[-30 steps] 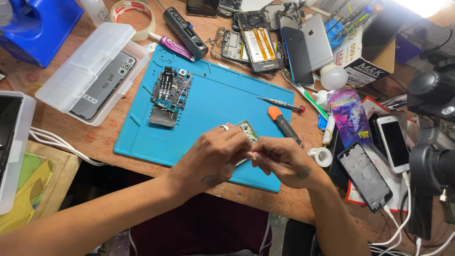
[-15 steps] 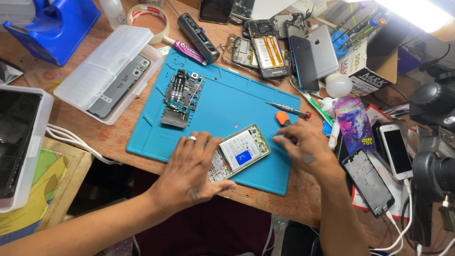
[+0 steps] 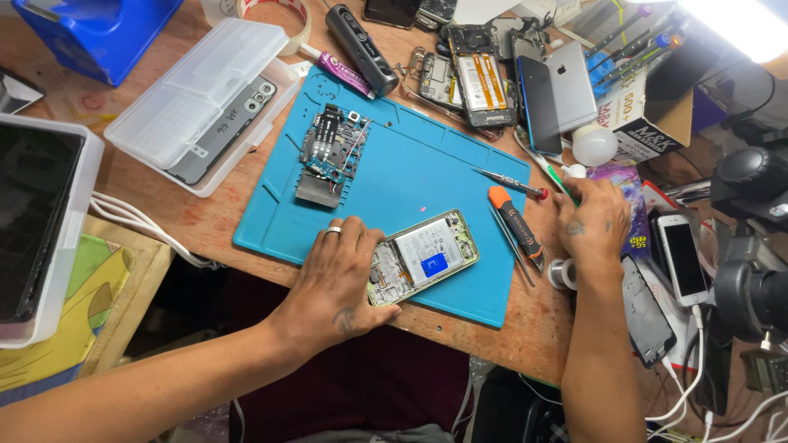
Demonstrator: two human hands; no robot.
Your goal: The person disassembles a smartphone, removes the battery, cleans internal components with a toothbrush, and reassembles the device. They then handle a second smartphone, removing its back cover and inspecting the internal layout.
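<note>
An opened phone (image 3: 427, 256) with its battery and a blue patch showing lies on the blue work mat (image 3: 402, 172). My left hand (image 3: 336, 279) rests flat on the phone's near end, a ring on one finger. My right hand (image 3: 593, 223) is off the mat's right edge, over a purple packet (image 3: 628, 184), fingers bent; whether it grips anything cannot be told. An orange-handled screwdriver (image 3: 513, 223) lies just left of it. A loose circuit board (image 3: 328, 152) sits at the mat's far left.
A clear plastic case (image 3: 201, 102) with a phone back lies left of the mat. Opened phones (image 3: 476, 78), a tablet-like phone (image 3: 566, 86), a white bulb (image 3: 594, 145), tweezers (image 3: 509, 179), a white phone (image 3: 683, 258) and a microscope (image 3: 755, 246) crowd the back and right.
Both hands held the phone together a second ago. The phone now lies on the mat under my left hand, and my right hand has moved away to the right.
</note>
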